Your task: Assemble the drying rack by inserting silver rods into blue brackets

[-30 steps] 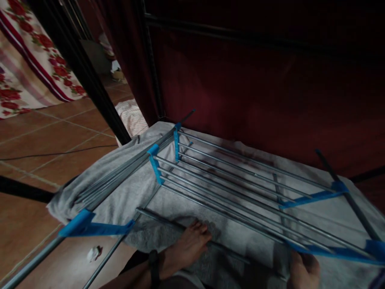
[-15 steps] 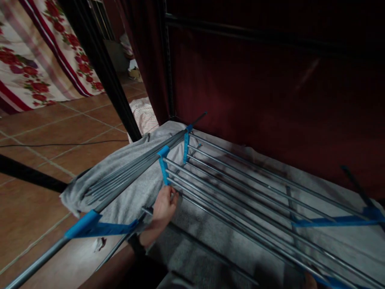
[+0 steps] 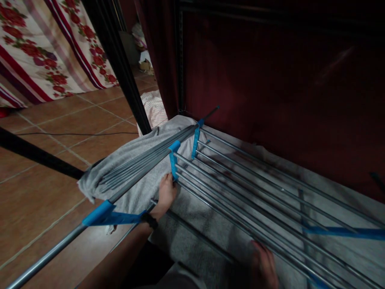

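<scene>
Clerk: Where the left hand [image 3: 167, 193] rests, what is entered as held?

Checker: One blue plastic bracket [image 3: 173, 160], perforated. Fingers drawn together, clamped on its lower end. Black wristband [image 3: 149, 220] on the same arm.

Clerk: The right hand [image 3: 265, 265]?

Checker: Blurred and in shadow. Located right of the left grip and nearer the wearer, just beside the lowest tubes. Whether its fingers are apart or closed on something, I cannot tell.

Clerk: Main item?

Checker: One metal-tube drying rack [image 3: 207, 203] with blue fittings, over a grey blanket [image 3: 195, 214]. Its parallel tubes begin at the left grip and slant off to the right, passing the right hand.

Clerk: Further fittings?

Checker: One far bracket [image 3: 195, 142], above and right of the left grip. One corner bracket [image 3: 112, 216] on a thick tube, left of that grip and lower. One end bracket [image 3: 345, 232], well to the right of the right hand.

Clerk: Loose-looking lengths?

Checker: One bundle of thin tubes [image 3: 150, 154], packed close, above and left of the left grip. One dark bar [image 3: 195, 235], just below that grip, running toward the right hand.

Clerk: Surroundings?

Checker: Maroon cloth panel [image 3: 255, 80], beyond both hands. Black post [image 3: 122, 68], up and left of the left grip. Floral curtain [image 3: 57, 48], farther left, above a tiled floor [image 3: 51, 116].
</scene>
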